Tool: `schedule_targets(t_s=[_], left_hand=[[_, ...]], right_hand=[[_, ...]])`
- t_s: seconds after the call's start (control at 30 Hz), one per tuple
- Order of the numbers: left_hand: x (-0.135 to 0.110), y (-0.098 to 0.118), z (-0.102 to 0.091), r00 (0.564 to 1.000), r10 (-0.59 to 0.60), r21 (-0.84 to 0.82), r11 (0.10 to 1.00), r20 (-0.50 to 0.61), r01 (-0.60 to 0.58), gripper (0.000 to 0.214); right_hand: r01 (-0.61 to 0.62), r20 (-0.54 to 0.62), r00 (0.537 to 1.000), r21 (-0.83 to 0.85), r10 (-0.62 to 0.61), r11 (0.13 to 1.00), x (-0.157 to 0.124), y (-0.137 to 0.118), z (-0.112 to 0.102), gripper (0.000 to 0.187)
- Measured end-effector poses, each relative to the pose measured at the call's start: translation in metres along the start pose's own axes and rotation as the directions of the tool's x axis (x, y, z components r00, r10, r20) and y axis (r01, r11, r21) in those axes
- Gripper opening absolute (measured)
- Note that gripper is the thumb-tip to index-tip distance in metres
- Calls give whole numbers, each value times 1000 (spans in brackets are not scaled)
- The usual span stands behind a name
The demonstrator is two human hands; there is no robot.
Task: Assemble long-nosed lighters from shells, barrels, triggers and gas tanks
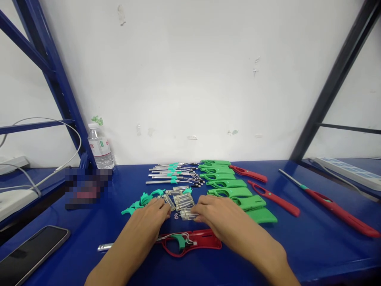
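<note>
The small clear tubes (pixel 183 200) lie piled mid-table, between my hands. My left hand (pixel 152 216) bends its fingers at the pile's left edge, my right hand (pixel 212 209) at its near right; both are partly curled, and I cannot tell whether either grips a tube. Just beyond lie metal rods (pixel 162 182) with wires; green triggers (pixel 145 198) sit left, green shells (pixel 229 192) right. Nearer me, an open red casing (pixel 205 240) holds wired parts. A bottle (pixel 101 149) stands far left.
</note>
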State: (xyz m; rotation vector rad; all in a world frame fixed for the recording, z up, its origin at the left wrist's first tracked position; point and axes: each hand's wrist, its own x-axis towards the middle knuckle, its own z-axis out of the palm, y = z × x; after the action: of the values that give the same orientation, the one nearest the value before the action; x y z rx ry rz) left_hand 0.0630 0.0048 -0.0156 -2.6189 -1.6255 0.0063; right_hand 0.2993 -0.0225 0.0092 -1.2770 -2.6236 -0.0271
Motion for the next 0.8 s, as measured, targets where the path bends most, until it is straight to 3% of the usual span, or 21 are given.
schedule_targets(t_s=[0.53,0.8], left_hand=[[-4,-7,4,999,46,-115,992,-27,-48,20],[-8,-11,11,988,69,-179,979,-140,-94,22]], right_hand=[[25,-5,1000,11,-24,1000,0,0,-2,10],[-3,34,999,19,3,1000,0,-1,-3,11]])
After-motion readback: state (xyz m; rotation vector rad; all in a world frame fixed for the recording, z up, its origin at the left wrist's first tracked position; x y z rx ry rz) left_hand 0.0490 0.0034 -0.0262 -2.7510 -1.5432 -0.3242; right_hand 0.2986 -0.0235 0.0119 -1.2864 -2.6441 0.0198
